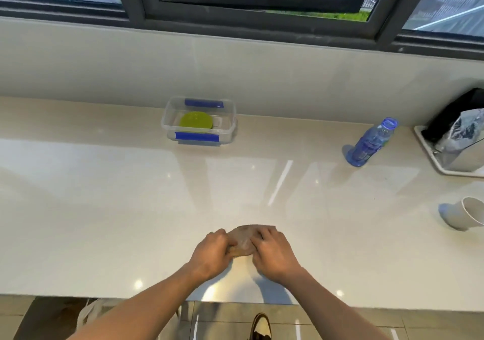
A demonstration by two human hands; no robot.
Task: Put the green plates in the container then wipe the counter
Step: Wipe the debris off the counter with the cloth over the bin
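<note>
Premises: domestic kitchen. Evidence: a long glossy pale stone counter (104, 182) under a dark-framed window (262, 7), well beyond the fingers (258, 235); a metal drying rack (450, 156) far right of them; a water bottle (372, 142) and white cup (463, 215) between; tiled floor (222, 318) below.

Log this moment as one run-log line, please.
plates: in container | left hand, right hand: both gripping cloth on counter | phase: wiping

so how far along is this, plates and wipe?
Plates look done: green plates sit in the clear container, none visible on the counter. In hand: left hand and right hand both grip a brownish cloth at the near edge. Left: the wipe itself.
</note>
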